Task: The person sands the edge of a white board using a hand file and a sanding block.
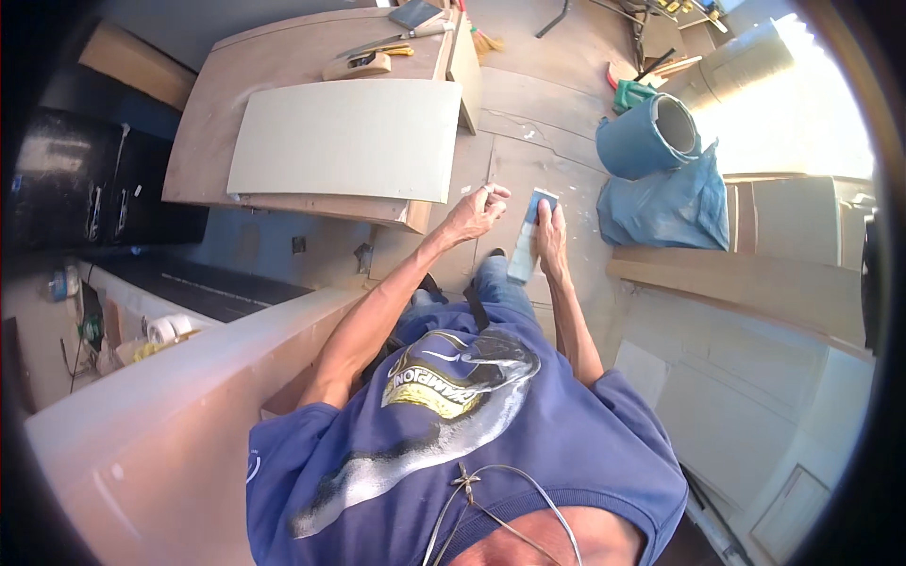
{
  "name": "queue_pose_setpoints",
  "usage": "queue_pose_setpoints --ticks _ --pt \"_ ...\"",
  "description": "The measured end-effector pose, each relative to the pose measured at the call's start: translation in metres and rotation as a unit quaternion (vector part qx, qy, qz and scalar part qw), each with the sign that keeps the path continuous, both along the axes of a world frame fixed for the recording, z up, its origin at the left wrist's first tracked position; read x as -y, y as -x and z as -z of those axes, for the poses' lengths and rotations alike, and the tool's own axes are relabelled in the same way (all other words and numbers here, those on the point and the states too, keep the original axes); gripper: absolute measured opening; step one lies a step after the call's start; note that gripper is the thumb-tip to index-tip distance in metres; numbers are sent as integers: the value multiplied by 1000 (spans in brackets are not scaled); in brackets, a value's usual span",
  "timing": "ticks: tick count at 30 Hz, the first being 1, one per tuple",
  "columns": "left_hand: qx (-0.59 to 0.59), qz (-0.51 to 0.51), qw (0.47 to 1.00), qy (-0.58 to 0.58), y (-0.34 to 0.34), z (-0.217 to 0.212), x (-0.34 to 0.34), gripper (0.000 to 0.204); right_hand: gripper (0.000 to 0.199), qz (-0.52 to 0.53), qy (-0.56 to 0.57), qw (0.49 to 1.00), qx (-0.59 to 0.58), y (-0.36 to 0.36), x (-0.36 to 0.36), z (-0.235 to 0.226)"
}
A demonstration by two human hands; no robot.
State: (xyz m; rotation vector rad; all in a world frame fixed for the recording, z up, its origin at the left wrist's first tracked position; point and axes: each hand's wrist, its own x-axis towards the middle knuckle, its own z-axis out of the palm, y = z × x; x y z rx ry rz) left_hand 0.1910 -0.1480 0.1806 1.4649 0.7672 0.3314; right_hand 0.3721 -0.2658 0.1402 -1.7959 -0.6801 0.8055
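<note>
My right hand (553, 241) grips a long flat strip (525, 253), pale blue with a darker blue upper end, held out over the floor. The thumb lies along its face. Left of it, apart from the strip, is my left hand (477, 215) with its fingers curled in and the tips pinched together. Whether something small sits between those fingertips is too small to tell. Nearest to this hand is the corner of a wooden workbench (203, 170), on which a large off-white panel (344, 140) lies flat.
Behind the panel, a wooden hand plane (357, 66) and a yellow-handled tool (396, 50) lie on the bench. To the right stand a blue cylindrical bucket (637, 141), a blue plastic bag (665, 208) and a green container (632, 95). Boards (736, 292) run along the right side.
</note>
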Motion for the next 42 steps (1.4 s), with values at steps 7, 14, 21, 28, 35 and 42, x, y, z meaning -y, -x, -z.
queue_pose_setpoints --ticks 7,14,21,28,35,42 --pt "-29 -24 995 87 -17 -1 18 28 37 -141 -30 988 55 -37 -38 -34" --pt "-118 -93 988 25 -24 -30 3 25 24 -446 -385 796 -142 -98 11 -308" --pt "-125 -211 969 -9 -14 -53 4 21 19 -348 -456 577 -582 -107 63 -411" --pt "-112 -257 960 3 -18 -78 22 18 14 -321 -494 545 -596 -126 39 -417" --pt "-73 -324 943 9 -14 -53 -13 20 21 -278 -520 583 -558 -124 28 -428" --pt "-98 -364 926 -2 -15 -38 -98 25 13 -356 -506 581 -529 -131 -14 -414"
